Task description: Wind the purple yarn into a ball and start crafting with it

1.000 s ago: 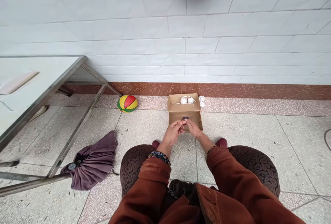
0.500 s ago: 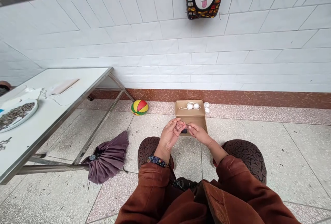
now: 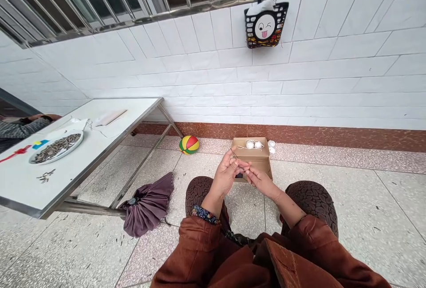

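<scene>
Both hands meet in front of my body, above an open cardboard box (image 3: 262, 163) on the floor. My left hand (image 3: 223, 179) is closed in a pinch, index finger raised, with a thin dark strand (image 3: 234, 154) running over its fingers. My right hand (image 3: 264, 182) pinches close against the left fingertips, apparently on the same strand; its exact material is too fine to make out. Two white balls of string (image 3: 250, 144) lie in the box's raised lid. Something dark in the box is mostly hidden behind my fingers.
At left stands a metal-framed table (image 3: 100, 139) with a plate of seeds (image 3: 58, 148). A folded purple umbrella (image 3: 148, 208) leans by its leg, and a colourful ball (image 3: 189, 144) lies near the wall. A black basket (image 3: 266, 28) hangs from window bars. Another person's sleeve (image 3: 20, 129) shows far left.
The view has tilted up and left, showing more window and table. My left index finger has lifted with the strand over it, and the right hand has come in under the left fingers.
</scene>
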`<state>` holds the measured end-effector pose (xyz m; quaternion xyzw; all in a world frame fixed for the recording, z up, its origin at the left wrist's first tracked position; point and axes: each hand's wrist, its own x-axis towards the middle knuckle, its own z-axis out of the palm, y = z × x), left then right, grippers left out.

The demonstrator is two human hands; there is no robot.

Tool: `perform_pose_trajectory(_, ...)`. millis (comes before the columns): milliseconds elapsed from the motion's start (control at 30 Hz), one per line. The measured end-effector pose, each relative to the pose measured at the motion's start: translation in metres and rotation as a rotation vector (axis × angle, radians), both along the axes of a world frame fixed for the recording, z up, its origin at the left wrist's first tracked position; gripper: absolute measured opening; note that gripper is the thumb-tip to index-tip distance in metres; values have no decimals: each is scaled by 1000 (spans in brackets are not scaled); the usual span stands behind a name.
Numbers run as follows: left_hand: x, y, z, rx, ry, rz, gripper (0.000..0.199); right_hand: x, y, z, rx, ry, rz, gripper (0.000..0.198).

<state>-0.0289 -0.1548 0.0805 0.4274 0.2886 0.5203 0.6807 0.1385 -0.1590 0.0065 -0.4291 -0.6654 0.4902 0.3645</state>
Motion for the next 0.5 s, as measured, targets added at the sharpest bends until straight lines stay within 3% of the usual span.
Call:
perform_pose_trajectory(133,-6,-1,2,126,166,0,91,5,-14,8,46,-76,49,47)
perform_pose_trajectory(267,-15,2,4,232,338,-11,85,12,-22,21,180,-205,132,37)
perform_pose_trajectory(500,-13,27,0,276,467,9,81,18,-1,54,415,-383,244,32)
